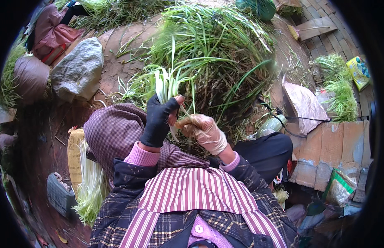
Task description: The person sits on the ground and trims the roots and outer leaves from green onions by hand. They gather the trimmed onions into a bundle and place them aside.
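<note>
My left hand [161, 119], in a black fingerless glove, is closed around a small bunch of pale green stalks [162, 85]. Their long green leaves spread up and to the right. Close beside it, my right hand [206, 131] wears a thin, dirt-stained whitish glove. Its fingers are pinched at the lower end of a thin stalk [185, 111] that runs up to the left hand. Just beyond both hands rises a large heap of long-leaved green plants [223, 62], with brown, dry-looking matter on its near side. My right fingertips are partly hidden by that hand's own knuckles.
A bundle of pale stalks [88, 186] lies on a yellow printed sack [74, 155] at left. A woven sack [79, 69] stands beyond, near a seated person [51, 31]. To the right are a green gourd-like thing [271, 125], flattened cardboard [331, 148] and more green bundles [342, 99].
</note>
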